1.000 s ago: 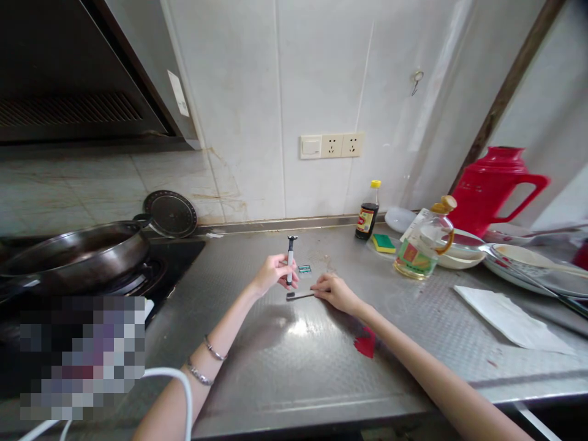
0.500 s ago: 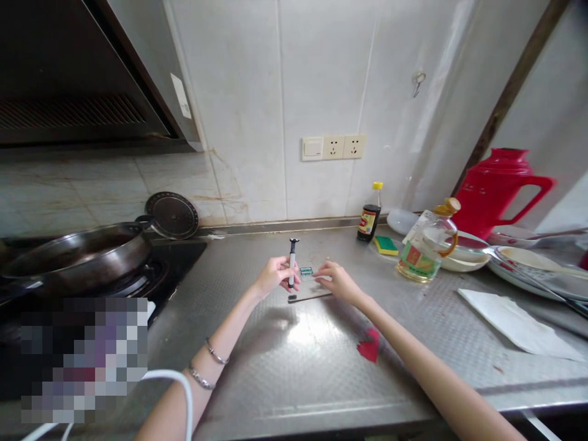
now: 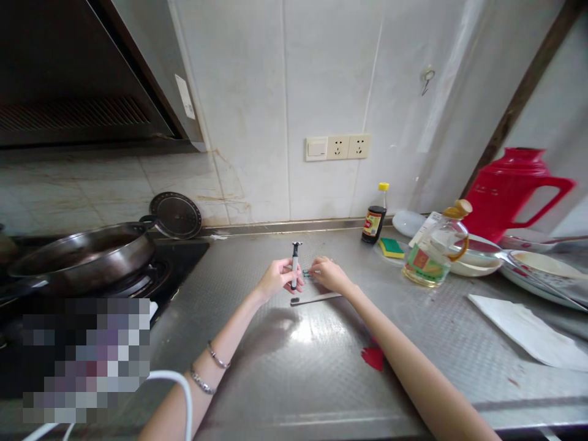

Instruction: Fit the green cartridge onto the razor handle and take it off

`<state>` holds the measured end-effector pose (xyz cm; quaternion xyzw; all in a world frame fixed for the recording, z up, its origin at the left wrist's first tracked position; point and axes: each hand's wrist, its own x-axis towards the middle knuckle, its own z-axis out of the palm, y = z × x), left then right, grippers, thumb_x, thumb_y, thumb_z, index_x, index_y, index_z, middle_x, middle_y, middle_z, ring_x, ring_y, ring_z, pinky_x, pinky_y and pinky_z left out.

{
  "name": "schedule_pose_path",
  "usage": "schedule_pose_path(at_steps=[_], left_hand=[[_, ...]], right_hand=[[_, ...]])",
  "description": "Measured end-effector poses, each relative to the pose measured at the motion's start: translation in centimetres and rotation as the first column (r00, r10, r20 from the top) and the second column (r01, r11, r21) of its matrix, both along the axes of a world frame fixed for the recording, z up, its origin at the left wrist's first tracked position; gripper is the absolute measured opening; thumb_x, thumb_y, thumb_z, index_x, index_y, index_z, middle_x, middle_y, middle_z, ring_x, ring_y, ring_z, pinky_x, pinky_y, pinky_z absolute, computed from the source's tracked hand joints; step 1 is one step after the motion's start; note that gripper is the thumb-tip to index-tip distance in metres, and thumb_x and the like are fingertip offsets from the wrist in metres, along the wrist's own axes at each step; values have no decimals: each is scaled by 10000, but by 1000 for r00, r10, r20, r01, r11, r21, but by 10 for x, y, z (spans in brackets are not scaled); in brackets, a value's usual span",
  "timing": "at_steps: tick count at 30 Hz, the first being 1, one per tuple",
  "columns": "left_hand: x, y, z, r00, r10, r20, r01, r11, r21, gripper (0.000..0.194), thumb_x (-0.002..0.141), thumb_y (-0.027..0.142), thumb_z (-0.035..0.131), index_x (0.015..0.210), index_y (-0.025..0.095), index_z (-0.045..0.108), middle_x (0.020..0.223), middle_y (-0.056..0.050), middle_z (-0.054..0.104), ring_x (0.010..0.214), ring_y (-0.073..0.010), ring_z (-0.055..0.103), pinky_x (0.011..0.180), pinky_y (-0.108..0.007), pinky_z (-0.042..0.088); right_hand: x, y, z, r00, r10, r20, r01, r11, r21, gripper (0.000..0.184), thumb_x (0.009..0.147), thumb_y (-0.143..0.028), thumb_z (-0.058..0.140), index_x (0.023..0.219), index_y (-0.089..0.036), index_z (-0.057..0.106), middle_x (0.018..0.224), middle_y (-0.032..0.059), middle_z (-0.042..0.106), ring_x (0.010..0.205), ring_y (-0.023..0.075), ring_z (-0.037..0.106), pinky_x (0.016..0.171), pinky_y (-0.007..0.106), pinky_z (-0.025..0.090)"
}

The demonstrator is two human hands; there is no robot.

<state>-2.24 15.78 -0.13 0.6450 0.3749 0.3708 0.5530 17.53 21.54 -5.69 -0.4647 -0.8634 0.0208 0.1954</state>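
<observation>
My left hand (image 3: 279, 278) is closed around the grey and black handle of a razor (image 3: 294, 264), held upright with its head at the top. Just to the right, a small green-edged rectangular piece (image 3: 306, 274) is at the counter. The fingers of my right hand (image 3: 329, 273) are closed over its right end and partly hide it. A toothbrush (image 3: 315, 299) with dark bristles lies below both hands, its right end hidden by my right wrist.
On the steel counter (image 3: 275, 380), a soy sauce bottle (image 3: 374, 219), a sponge (image 3: 392, 248), an oil jug (image 3: 428, 260) and a white cloth (image 3: 528, 331) lie to the right. A red thermos (image 3: 509, 196) stands behind bowls. A pan (image 3: 87, 260) sits on the left stove.
My right hand has moved left onto the green-edged piece, and its fingers now cover part of it. My left hand still holds the razor upright. The view has shifted slightly.
</observation>
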Motion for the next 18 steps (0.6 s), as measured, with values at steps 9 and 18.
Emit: schedule_pose_path(at_steps=[9, 18], left_hand=[[1, -1, 1, 1000, 10, -1, -10, 1000, 7, 283, 715, 373, 630, 813, 136, 511, 677, -70, 657, 538, -157, 635, 447, -213, 480], [-1, 0, 0, 1000, 7, -3, -6, 1000, 10, 281, 721, 375, 623, 814, 139, 501, 681, -71, 657, 553, -166, 641, 450, -220, 484]], right_hand=[[-3, -6, 2, 998, -33, 50, 35, 998, -42, 213, 845, -253, 502, 875, -225, 711, 935, 77, 631, 962, 193, 536, 768, 233, 400], [-4, -6, 2, 995, -36, 97, 39, 999, -31, 202, 839, -269, 512, 898, -233, 701, 956, 75, 622, 967, 206, 531, 742, 242, 400]])
